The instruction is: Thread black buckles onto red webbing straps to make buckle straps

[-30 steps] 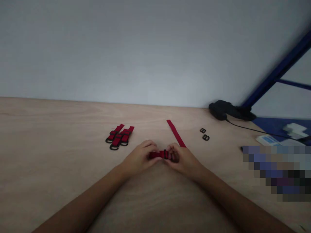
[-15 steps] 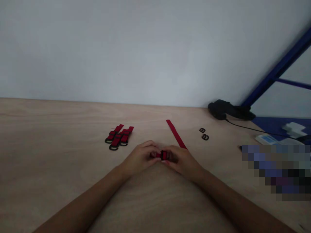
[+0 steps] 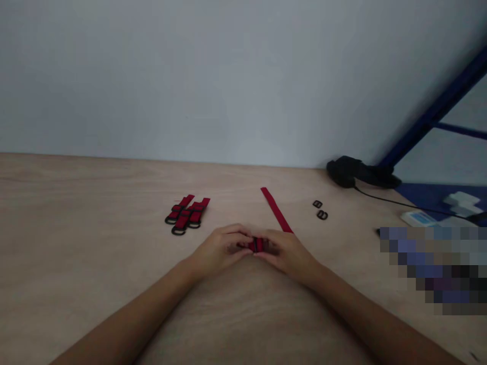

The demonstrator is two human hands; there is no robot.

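My left hand [image 3: 228, 251] and my right hand [image 3: 283, 252] meet at the middle of the table, both with fingers closed on a short red webbing strap [image 3: 259, 245]. A black slide buckle [image 3: 255, 245] sits around the strap between the fingertips; the strap's ends are hidden by the fingers. Another flat red strap [image 3: 276, 208] lies behind my right hand, its near end hidden by that hand. To the left of my hands rests a small pile of red straps [image 3: 185, 217] fitted with black buckles and D-rings.
On the right of the wooden table [image 3: 95, 284] lie a black slide buckle [image 3: 317, 204] and a black D-ring piece [image 3: 322, 215]. A black handheld device with a cable [image 3: 344, 172] stands by the wall. A white box [image 3: 418, 219] and a blurred-out patch are at far right.
My left fingers have moved in along the strap toward the buckle, so less red shows left of it. My right hand stays almost where it was.
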